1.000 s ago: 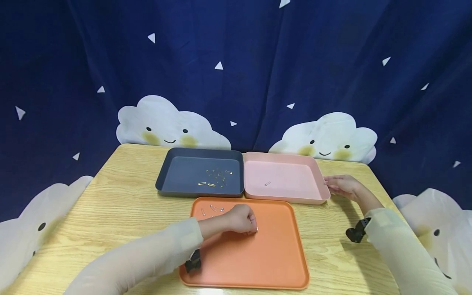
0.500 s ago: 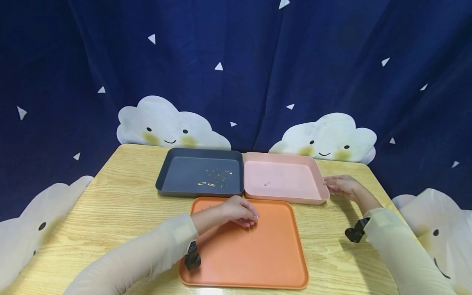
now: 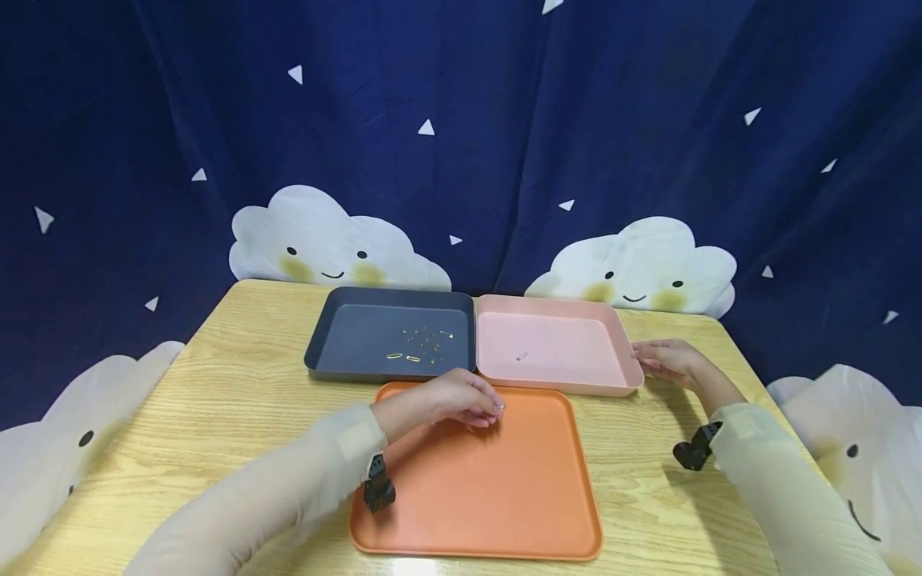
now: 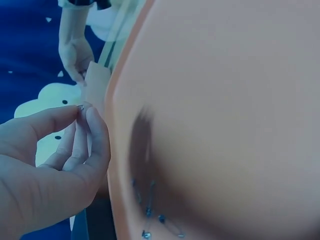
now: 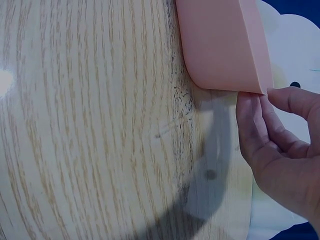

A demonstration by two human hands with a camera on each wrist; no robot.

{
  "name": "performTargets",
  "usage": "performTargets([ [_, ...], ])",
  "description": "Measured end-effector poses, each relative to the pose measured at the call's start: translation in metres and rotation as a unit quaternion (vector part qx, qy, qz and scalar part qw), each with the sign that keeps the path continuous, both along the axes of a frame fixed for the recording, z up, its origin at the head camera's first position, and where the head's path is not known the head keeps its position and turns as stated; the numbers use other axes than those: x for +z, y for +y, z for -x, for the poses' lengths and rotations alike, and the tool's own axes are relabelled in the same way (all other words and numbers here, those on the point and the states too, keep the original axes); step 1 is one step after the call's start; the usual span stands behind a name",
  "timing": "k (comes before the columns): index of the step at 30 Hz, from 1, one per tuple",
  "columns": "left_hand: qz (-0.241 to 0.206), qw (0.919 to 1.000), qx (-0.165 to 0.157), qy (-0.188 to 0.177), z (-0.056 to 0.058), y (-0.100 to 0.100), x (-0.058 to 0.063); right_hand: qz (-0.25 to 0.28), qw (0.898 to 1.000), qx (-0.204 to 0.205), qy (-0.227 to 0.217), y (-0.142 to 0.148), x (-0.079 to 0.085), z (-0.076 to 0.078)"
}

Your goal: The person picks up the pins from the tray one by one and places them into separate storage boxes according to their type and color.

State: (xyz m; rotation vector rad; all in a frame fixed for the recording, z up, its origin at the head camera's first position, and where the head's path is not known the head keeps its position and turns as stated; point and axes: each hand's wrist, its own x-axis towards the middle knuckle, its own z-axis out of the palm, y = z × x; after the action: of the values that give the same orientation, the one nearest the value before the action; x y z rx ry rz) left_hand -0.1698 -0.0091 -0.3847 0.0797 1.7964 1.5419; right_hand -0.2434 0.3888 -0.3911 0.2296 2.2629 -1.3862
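My left hand (image 3: 464, 398) is above the back part of the orange tray (image 3: 504, 512). Between thumb and fingertips it pinches a small silver safety pin (image 4: 81, 107), mostly hidden by the fingers. Several silver safety pins (image 4: 149, 210) lie on the orange tray below that hand, seen in the left wrist view. At the right end of the pink tray (image 3: 562, 386), my right hand (image 3: 670, 362) grips the wall, thumb at the rim and fingers against the outside. One silver safety pin (image 3: 522, 356) lies inside the pink tray.
A dark grey tray (image 3: 360, 320) touches the pink one on its left and holds several gold safety pins (image 3: 413, 358) and small gold bits. All three trays stand on a wooden table (image 3: 266, 416), with a blue cloud-patterned curtain (image 3: 475, 120) behind.
My left hand has risen off the orange tray with the pinched safety pin and moved toward the back trays. The right hand has stayed at the pink tray's end.
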Motion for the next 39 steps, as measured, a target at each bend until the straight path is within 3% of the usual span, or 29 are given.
performTargets([
  [6,0.006,0.9999,-0.013,0.003,0.008,0.002,0.011,-0.001,1.0,-0.003,-0.004,0.002,-0.001,0.001],
  [11,0.029,0.9988,-0.029,0.028,0.02,0.006,0.025,0.008,1.0,-0.005,-0.003,0.005,-0.004,0.001],
  [26,0.133,0.9854,-0.087,0.062,0.071,0.022,0.053,0.002,1.0,-0.007,-0.004,0.003,-0.006,0.0],
  [30,0.144,0.9841,-0.089,0.054,0.087,0.028,0.057,0.008,1.0,0.0,-0.003,0.002,-0.004,0.001],
  [33,0.161,0.9811,-0.088,0.062,0.097,0.033,0.058,0.017,1.0,0.007,0.003,0.003,-0.003,0.002],
  [39,0.218,0.9656,-0.098,0.103,0.109,0.042,0.061,0.029,1.0,-0.006,0.005,0.002,0.0,0.001],
])
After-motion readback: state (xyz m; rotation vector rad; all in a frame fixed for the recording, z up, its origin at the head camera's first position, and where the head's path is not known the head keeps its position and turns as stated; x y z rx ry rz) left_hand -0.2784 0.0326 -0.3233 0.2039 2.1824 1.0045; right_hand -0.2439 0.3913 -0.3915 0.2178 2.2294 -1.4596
